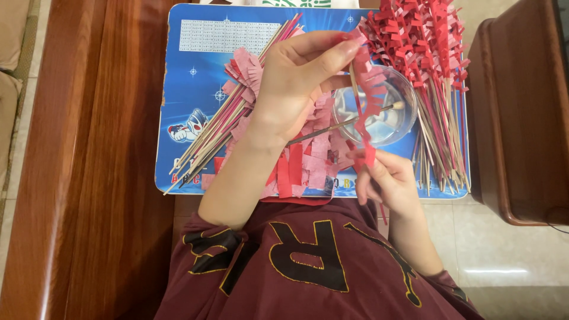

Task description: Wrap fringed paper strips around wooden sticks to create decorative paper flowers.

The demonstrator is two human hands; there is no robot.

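Apparently mid-wrap: the left hand (296, 89) pinches a thin stick (354, 83) and the fringed red paper strip (372, 98) at its fingertips, while the right hand (388, 184) below grips the strip's tail; winding onward needs steady tension.

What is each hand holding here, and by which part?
Both hold one stick wrapped in red fringed paper. The left hand pinches its upper end; the right hand pinches the lower end, by the paper.

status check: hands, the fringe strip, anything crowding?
Left hand pinches stick top; right hand holds red fringed paper strip lower end. Glass bowl with brush directly beneath.
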